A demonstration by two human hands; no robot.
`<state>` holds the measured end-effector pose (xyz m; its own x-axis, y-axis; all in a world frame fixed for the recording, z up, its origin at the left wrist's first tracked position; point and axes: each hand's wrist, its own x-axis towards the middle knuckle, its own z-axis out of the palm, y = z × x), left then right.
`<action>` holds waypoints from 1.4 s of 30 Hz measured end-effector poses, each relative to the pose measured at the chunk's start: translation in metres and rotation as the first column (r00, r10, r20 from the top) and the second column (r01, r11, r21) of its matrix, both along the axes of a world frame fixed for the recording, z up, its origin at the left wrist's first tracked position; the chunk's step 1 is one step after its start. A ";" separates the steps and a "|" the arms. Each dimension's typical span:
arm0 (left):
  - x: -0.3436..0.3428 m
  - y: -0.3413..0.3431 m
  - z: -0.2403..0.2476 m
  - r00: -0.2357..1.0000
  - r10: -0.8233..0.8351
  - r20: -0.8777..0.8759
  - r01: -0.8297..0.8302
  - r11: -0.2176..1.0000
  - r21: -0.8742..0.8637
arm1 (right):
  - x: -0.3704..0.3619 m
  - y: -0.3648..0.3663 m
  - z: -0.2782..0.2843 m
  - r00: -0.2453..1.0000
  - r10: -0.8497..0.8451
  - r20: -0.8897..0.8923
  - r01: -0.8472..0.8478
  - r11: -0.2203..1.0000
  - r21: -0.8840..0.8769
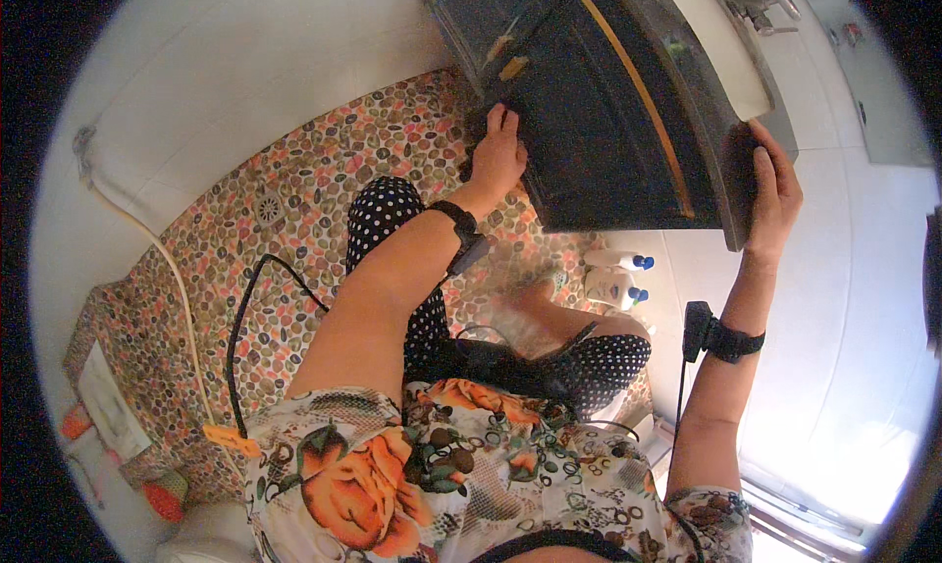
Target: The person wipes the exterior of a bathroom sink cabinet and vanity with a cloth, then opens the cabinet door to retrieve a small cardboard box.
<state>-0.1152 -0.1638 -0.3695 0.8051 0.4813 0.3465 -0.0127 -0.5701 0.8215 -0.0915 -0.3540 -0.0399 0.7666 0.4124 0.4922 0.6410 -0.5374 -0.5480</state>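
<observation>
Far left: pale hose hanging off the wall, running down across a pebble-patterned floor. Round drain set in the floor. Next, a bent knee in dotted trousers. Left hand, dark band at wrist, reaches to the lower edge of a dark cabinet; fingers partly extended, cannot tell whether they grip or only touch. Cabinet, main thing here, fills upper centre to right, between the two hands; an orange-brown strip runs along its front. Below its right part, two white bottles with blue caps, side by side. Farther right, right hand, also banded, grasps the outer edge of the dark counter, beside the white basin
</observation>
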 end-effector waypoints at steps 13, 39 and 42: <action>0.001 0.010 -0.019 0.998 0.029 0.060 -0.027 0.999 -0.038 | -0.002 0.005 -0.002 0.999 0.010 0.032 -0.009 1.000 -0.022; 0.015 0.020 -0.030 0.987 -0.012 -0.162 -0.004 0.995 -0.097 | 0.002 -0.001 -0.001 1.000 -0.007 0.010 0.008 1.000 -0.026; 0.030 0.027 -0.035 0.993 0.047 -0.108 -0.062 0.987 -0.146 | 0.001 0.002 0.002 1.000 0.010 0.015 -0.009 0.999 -0.039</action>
